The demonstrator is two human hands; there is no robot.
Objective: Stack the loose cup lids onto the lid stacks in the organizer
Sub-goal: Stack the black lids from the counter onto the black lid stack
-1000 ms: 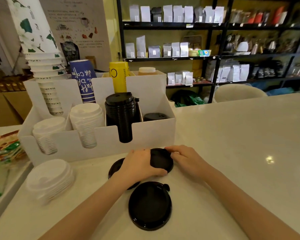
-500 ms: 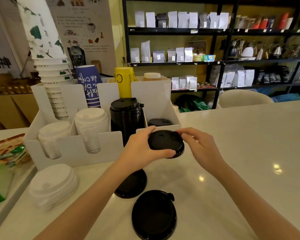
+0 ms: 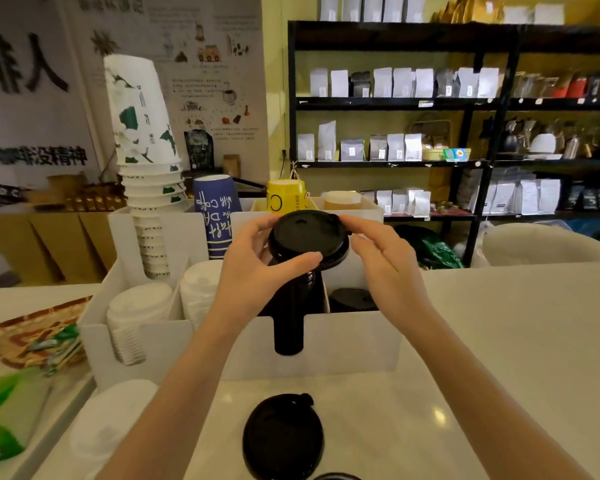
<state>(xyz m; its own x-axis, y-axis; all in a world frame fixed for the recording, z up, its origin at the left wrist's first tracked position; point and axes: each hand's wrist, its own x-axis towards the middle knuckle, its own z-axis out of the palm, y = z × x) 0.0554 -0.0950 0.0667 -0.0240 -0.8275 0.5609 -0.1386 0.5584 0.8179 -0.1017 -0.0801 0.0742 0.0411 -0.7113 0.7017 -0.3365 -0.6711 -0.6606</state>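
Observation:
A black cup lid is held in both hands right above the tall black lid stack in the white organizer. My left hand grips its left and near rim, thumb on the front edge. My right hand holds its right rim with the fingertips. Whether the lid touches the stack top is hidden by my left hand. A short black lid stack sits in the right compartment. Another loose black lid lies on the counter in front, and the edge of a third shows at the bottom.
Two white lid stacks fill the organizer's left compartments; a loose white lid pile lies on the counter at left. Paper cup stacks stand behind, with blue and yellow cups. Green packets lie far left.
Both hands lifted the black lid from the counter up and away, from in front of the organizer to above the tall black stack. The view shifted closer.

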